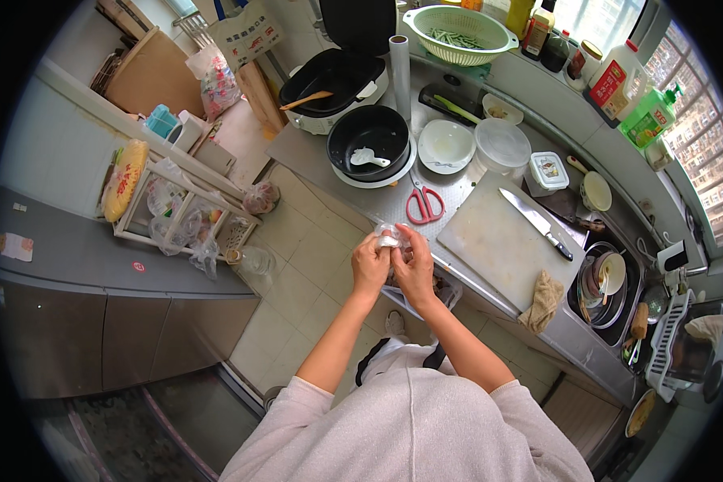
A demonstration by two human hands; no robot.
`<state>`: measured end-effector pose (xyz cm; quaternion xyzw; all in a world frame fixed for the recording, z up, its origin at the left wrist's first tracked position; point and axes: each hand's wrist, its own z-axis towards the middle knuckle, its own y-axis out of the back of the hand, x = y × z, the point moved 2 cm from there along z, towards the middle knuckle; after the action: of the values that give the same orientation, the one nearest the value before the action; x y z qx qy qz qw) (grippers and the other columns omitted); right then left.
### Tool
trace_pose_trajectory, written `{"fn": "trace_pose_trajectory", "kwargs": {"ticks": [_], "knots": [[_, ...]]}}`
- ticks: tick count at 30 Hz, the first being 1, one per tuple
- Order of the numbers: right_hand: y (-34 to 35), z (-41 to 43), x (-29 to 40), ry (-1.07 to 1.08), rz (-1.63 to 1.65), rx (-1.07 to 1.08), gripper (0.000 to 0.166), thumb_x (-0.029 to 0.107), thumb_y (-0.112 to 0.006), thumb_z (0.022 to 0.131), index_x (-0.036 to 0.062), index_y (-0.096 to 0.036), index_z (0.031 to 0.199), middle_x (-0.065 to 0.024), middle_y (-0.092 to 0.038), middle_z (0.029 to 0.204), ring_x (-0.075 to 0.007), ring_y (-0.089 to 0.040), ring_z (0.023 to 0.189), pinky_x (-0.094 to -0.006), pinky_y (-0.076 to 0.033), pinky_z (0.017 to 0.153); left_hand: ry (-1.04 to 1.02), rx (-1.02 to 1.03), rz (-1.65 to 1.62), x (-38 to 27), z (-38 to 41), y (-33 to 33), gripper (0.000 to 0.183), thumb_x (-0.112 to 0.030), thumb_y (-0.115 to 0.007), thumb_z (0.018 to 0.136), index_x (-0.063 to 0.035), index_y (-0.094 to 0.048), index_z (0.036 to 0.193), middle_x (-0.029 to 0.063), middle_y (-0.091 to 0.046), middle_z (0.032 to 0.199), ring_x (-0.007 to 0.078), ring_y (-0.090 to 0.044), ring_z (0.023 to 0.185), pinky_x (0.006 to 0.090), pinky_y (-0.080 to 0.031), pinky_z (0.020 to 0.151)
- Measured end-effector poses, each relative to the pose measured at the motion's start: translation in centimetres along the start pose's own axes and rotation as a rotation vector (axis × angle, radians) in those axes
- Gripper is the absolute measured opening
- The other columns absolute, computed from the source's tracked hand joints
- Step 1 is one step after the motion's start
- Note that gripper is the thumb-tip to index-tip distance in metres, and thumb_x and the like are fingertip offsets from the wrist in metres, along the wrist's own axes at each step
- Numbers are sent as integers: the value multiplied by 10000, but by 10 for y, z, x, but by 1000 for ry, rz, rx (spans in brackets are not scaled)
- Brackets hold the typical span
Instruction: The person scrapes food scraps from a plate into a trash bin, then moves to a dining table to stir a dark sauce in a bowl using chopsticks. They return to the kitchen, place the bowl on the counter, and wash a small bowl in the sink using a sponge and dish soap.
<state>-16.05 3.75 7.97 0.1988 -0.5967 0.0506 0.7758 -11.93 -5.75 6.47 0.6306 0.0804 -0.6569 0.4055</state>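
Observation:
My left hand [372, 263] and my right hand [414, 265] meet in front of me at the counter's edge, both with fingers closed on a small clear plastic bag [396, 233]. What the bag holds, if anything, I cannot tell. Just beyond lie red-handled scissors [425, 205]. To the right, a kitchen knife [536, 222] rests on a white cutting board [500, 241], with a tan cloth [542, 301] over its near corner. A black pot [369, 144] with a white spoon [369, 158] inside stands behind the scissors, beside a white bowl [446, 146].
A lined bin [449, 292] stands below my hands. An electric cooker [331, 84] and an upright roll of film [400, 78] stand at the back. Green beans fill a colander [461, 36]. Dishes crowd the sink [605, 289] at right; a rack [187, 217] stands left.

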Motion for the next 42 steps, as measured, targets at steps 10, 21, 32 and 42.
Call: {"fn": "trace_pose_trajectory", "kwargs": {"ticks": [10, 21, 32, 42], "knots": [[9, 3, 7, 225, -73, -42, 395, -27, -520, 703, 15, -484, 1094, -153, -523, 881, -291, -507, 811, -374, -408, 723, 712, 200, -803, 6, -9, -15, 262, -273, -467, 882, -84, -504, 1060, 10, -561, 985, 114, -536, 866, 249, -432, 735], [25, 13, -36, -66, 26, 35, 214, -32, -484, 766, 26, -482, 972, -79, -493, 799, -165, -490, 710, -260, -406, 601, 693, 488, -1068, 19, -13, -23, 261, -158, -471, 871, -44, -502, 1105, 27, -556, 1048, 117, -513, 959, 268, -379, 880], [33, -3, -7, 230, -243, 227, 308, 135, -695, 687, -1, -531, 910, -108, -521, 787, -240, -524, 689, -310, -437, 598, 776, 562, -886, 51, -20, -19, 224, -200, -426, 893, -62, -527, 1038, 17, -569, 996, 102, -514, 936, 263, -376, 854], [17, -12, -58, -776, 596, 371, 146, 164, -614, 812, 51, -561, 887, 20, -543, 718, -32, -474, 635, -175, -377, 542, 419, 262, -504, 37, -39, -4, 294, -133, -481, 851, -43, -462, 1131, 67, -488, 1113, 165, -516, 953, 319, -382, 881]]}}
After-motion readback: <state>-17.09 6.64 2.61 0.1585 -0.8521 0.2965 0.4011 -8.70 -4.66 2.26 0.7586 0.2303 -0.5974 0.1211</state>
